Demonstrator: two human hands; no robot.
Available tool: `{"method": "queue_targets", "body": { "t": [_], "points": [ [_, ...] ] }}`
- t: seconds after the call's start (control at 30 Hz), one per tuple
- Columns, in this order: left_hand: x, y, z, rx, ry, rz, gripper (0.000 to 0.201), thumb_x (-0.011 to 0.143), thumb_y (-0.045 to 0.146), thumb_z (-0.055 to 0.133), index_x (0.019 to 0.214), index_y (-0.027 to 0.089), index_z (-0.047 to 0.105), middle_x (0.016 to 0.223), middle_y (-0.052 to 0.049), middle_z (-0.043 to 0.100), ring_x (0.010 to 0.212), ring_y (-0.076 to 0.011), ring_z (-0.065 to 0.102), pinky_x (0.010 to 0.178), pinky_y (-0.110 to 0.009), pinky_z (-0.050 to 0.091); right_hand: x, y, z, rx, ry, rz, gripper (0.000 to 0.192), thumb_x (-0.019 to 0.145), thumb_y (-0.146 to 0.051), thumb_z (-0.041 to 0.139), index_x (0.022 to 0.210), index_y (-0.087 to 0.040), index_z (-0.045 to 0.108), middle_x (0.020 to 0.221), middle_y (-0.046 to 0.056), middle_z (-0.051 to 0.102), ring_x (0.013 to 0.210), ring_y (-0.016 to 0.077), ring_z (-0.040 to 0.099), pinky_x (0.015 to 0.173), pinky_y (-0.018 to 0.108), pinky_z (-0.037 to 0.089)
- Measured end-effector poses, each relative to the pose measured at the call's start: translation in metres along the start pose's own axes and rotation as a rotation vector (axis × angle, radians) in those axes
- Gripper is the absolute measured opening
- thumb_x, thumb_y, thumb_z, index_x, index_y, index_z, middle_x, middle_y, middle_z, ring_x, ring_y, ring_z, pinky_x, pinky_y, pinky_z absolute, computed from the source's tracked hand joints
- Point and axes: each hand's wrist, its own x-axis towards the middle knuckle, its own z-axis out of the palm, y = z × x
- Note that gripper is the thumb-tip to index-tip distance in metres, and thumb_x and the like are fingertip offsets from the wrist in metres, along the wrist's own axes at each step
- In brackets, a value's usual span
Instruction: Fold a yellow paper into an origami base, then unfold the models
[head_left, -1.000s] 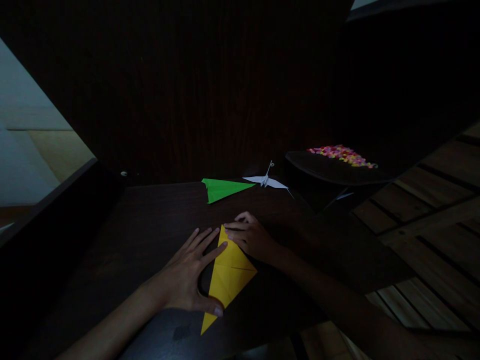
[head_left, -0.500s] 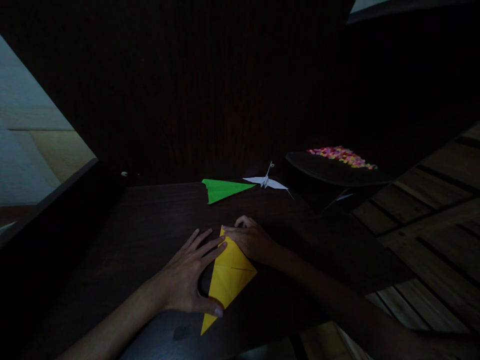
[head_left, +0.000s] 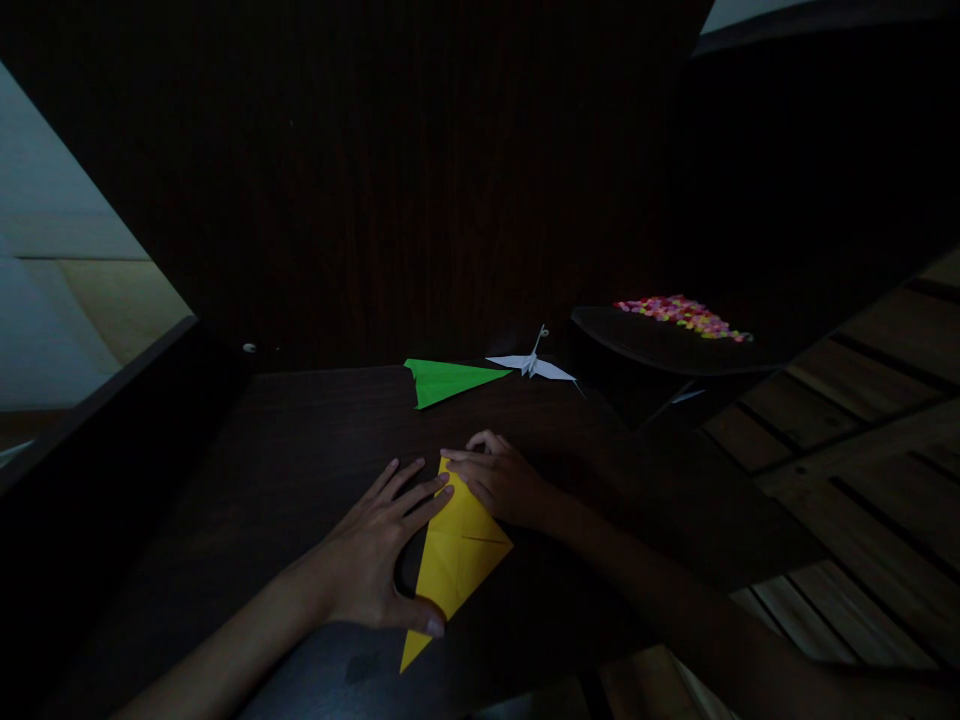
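Note:
A partly folded sheet of yellow origami paper [head_left: 463, 553] lies on the dark wooden desktop, pointed at its top, right and lower ends. My left hand [head_left: 375, 550] is spread with fingers apart; its fingertips rest on the upper left edge and its thumb presses near the lower tip. At the top corner, my right hand [head_left: 504, 478] bends its fingers against the paper. Whether those fingers pinch the corner or only press on it is hard to see. Beyond the hands lie a green paper plane [head_left: 454, 382] and a white paper crane [head_left: 531, 365].
Many small pink, red and yellow pieces [head_left: 686, 313] lie heaped on a dark curved shelf [head_left: 660, 352] at the right. A dark panel [head_left: 420, 200] rises behind the desktop, and a raised side board [head_left: 112, 390] borders the left. Wooden slats [head_left: 885, 420] show at the lower right.
My right hand's fingers have shifted slightly at the top corner of the yellow paper. My left hand stays almost still; the green and white paper pieces have not moved.

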Motion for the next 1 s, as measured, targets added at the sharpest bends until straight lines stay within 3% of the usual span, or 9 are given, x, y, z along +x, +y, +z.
{"method": "queue_targets", "body": {
  "t": [0.2,0.33,0.43,0.5,0.77,0.93,1.0],
  "points": [
    [0.001,0.000,0.001,0.003,-0.005,-0.002,0.119,0.060,0.078,0.065,0.153,0.026,0.014,0.158,-0.012,0.026,0.143,-0.0447,0.015,0.112,-0.069,0.009,0.000,0.000,0.000,-0.149,-0.042,-0.074,0.034,0.095,-0.016,0.044,0.125,-0.017,0.060,0.136,0.007,0.057,0.093,0.0246,0.047,0.077,0.039,0.042],
    [0.001,0.000,0.001,0.012,-0.022,-0.008,0.118,0.060,0.078,0.065,0.153,0.026,0.014,0.158,-0.011,0.026,0.143,-0.0443,0.015,0.113,-0.068,0.009,0.000,0.000,0.000,-0.160,-0.016,-0.108,0.035,0.095,-0.020,0.048,0.129,-0.017,0.058,0.128,0.009,0.063,0.091,0.0243,0.048,0.075,0.038,0.041],
    [0.001,0.001,0.000,0.008,-0.015,-0.004,0.117,0.060,0.077,0.066,0.153,0.026,0.016,0.157,-0.011,0.026,0.143,-0.0449,0.015,0.112,-0.069,0.009,0.000,0.002,0.002,-0.104,0.035,-0.080,0.039,0.094,-0.015,0.047,0.131,-0.015,0.056,0.100,0.010,0.070,0.090,0.0239,0.050,0.075,0.037,0.042],
    [0.001,0.001,0.000,0.002,-0.012,-0.004,0.116,0.060,0.077,0.066,0.153,0.027,0.017,0.157,-0.012,0.027,0.143,-0.0453,0.016,0.111,-0.069,0.010,-0.001,0.003,0.004,-0.056,0.079,-0.042,0.039,0.091,-0.013,0.049,0.128,-0.017,0.059,0.086,0.008,0.067,0.089,0.0232,0.052,0.074,0.036,0.043],
    [0.000,0.000,-0.001,0.002,-0.039,-0.013,0.116,0.062,0.078,0.064,0.153,0.027,0.014,0.159,-0.010,0.023,0.144,-0.0444,0.012,0.112,-0.069,0.009,-0.002,0.005,0.002,0.276,0.157,0.103,0.031,0.085,-0.017,0.063,0.115,-0.021,0.068,0.093,0.007,0.070,0.090,0.0199,0.058,0.078,0.033,0.050],
    [0.001,0.000,-0.001,-0.012,-0.036,-0.009,0.115,0.062,0.077,0.065,0.153,0.028,0.015,0.159,-0.010,0.023,0.143,-0.0451,0.013,0.111,-0.070,0.009,-0.003,0.002,-0.005,0.357,0.199,0.119,0.026,0.083,-0.019,0.064,0.108,-0.020,0.070,0.080,0.005,0.072,0.089,0.0210,0.061,0.078,0.035,0.052],
    [0.001,0.000,-0.001,-0.012,-0.036,-0.009,0.114,0.062,0.077,0.066,0.153,0.028,0.016,0.158,-0.010,0.023,0.143,-0.0455,0.013,0.111,-0.070,0.009,-0.003,0.002,-0.005,0.362,0.220,0.123,0.026,0.085,-0.017,0.062,0.110,-0.020,0.070,0.085,0.006,0.073,0.089,0.0205,0.062,0.079,0.035,0.052]
  ]
}}
